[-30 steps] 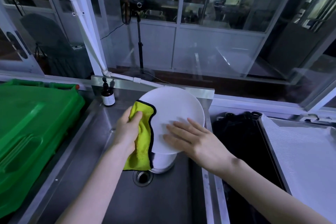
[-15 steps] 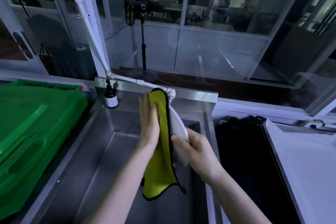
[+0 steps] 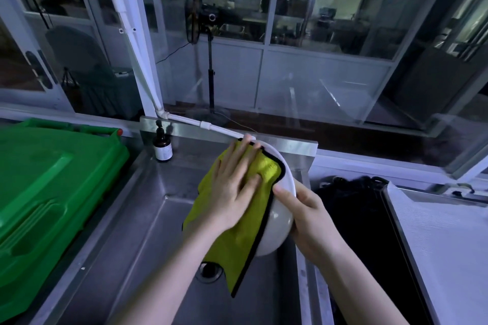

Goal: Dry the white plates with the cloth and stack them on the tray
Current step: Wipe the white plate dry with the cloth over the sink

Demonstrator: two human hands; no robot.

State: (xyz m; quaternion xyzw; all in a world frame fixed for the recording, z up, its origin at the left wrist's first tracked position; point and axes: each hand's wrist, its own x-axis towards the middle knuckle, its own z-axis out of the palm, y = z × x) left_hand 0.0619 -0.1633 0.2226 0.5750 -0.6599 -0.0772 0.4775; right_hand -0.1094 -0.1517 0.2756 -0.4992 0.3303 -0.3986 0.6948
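Sensibly, your right hand [image 3: 314, 221] clamps the white plate [image 3: 277, 229] on edge over the sink [image 3: 148, 219], bracing it while your left hand [image 3: 232, 192], fingers straight, presses the cloth [image 3: 245, 240] against its face.

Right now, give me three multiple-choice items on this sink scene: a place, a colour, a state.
1. Where at the sink does the brown bottle stand? A back left corner; B front right corner; C down inside it.
2. What colour is the cloth? A white; B yellow, black edge; C red.
3. How is the plate? A lying flat; B held on edge by the right hand; C stacked.
Answers: 1 A, it stands on the ledge at the back left. 2 B, yellow shows around the left hand. 3 B, the grip wraps its rim.
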